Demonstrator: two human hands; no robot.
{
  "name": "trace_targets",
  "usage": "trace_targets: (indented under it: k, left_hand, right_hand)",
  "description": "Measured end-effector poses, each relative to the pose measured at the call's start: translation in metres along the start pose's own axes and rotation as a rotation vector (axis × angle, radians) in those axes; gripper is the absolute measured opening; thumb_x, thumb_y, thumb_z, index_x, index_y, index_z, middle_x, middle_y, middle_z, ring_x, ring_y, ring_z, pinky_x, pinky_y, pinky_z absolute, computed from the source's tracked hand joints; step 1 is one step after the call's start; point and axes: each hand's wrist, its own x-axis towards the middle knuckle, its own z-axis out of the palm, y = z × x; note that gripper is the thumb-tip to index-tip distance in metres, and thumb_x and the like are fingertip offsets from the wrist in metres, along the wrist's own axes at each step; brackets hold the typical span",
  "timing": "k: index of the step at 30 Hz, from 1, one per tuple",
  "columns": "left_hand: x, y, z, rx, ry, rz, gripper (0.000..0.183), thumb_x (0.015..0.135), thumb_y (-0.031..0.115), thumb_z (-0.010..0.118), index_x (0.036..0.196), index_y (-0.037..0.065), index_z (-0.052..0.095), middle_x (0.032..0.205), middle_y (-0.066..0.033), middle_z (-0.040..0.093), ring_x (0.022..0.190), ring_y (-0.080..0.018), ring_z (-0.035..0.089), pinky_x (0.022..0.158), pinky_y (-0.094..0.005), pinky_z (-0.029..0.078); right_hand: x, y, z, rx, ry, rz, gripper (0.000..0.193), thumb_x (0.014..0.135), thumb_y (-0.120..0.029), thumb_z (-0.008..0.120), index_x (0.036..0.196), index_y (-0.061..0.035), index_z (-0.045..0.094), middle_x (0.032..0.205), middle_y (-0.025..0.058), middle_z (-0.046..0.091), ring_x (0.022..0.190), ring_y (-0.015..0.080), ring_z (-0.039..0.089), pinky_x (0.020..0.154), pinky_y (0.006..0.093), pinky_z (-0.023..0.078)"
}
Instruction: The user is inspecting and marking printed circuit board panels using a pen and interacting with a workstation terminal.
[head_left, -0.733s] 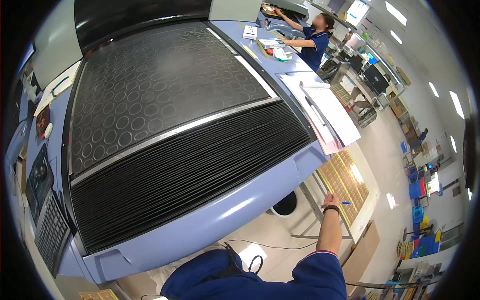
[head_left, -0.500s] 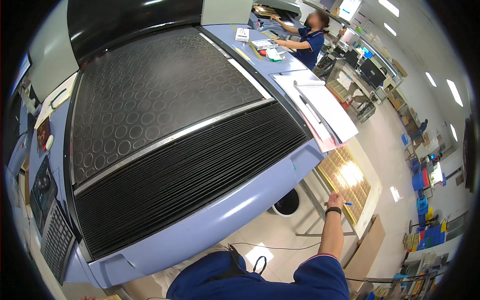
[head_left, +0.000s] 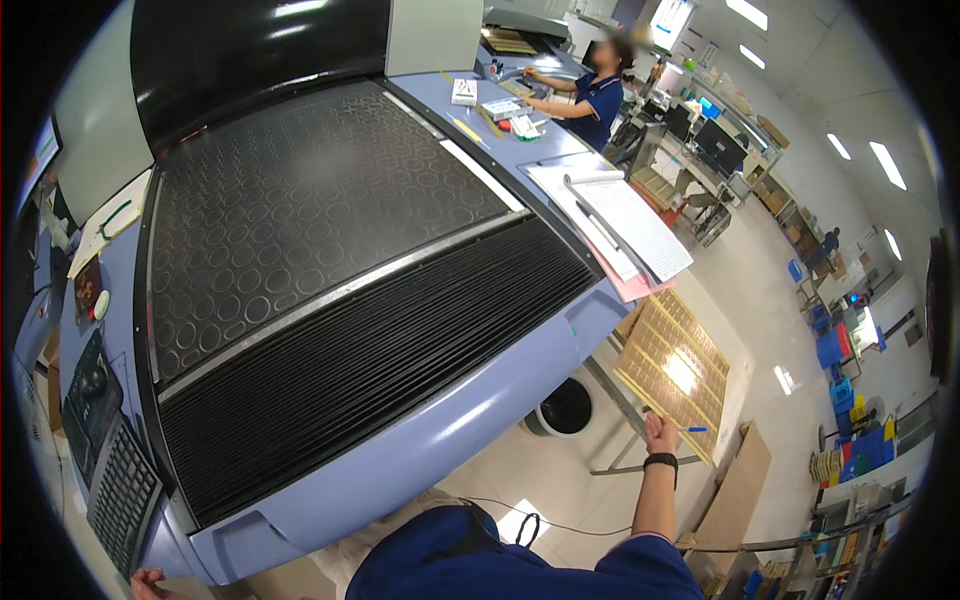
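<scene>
own hands [head_left: 660, 433] — 2 | held gold panel [head_left: 678, 372] — 1 | keyboard [head_left: 125, 495] 1 | bin [head_left: 563, 410] 1

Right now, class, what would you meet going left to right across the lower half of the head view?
Black mouse → left hand → round bin → right hand, at the edge of the gold gridded panel → brown board → blue containers.

Right hand [head_left: 659, 432] gripping gold panel [head_left: 655, 345] (blue pen [head_left: 697, 429] alongside).
</scene>
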Motion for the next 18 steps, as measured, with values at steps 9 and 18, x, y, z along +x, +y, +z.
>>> trace_targets:
  k: [9,18]
  left_hand:
    - [0.0,-0.103,-0.009,0.009,-0.359,-0.259,0.034,0.107,0.022,0.045,0.095,-0.004,0.063,0.075,-0.0062,0.057,0.07,-0.0124,0.053,0.067,-0.0266,0.043]
    - [-0.007,-0.111,-0.012,-0.053,-0.342,-0.235,0.033,0.107,0.02,0.044,0.088,-0.002,0.06,0.071,-0.005,0.052,0.066,-0.0111,0.049,0.065,-0.0259,0.04]
  right_hand:
    - [0.059,-0.014,-0.053,0.024,0.023,0.051,0.021,0.095,-0.009,0.051,0.108,0.0016,0.063,0.105,0.0167,0.071,0.093,0.0286,0.072,0.079,0.038,0.063]
    - [0.05,-0.139,-0.025,0.391,0.053,-0.362,0.012,0.093,-0.006,0.052,0.104,-0.0004,0.053,0.105,0.0159,0.059,0.086,0.0259,0.063,0.074,0.0415,0.058]
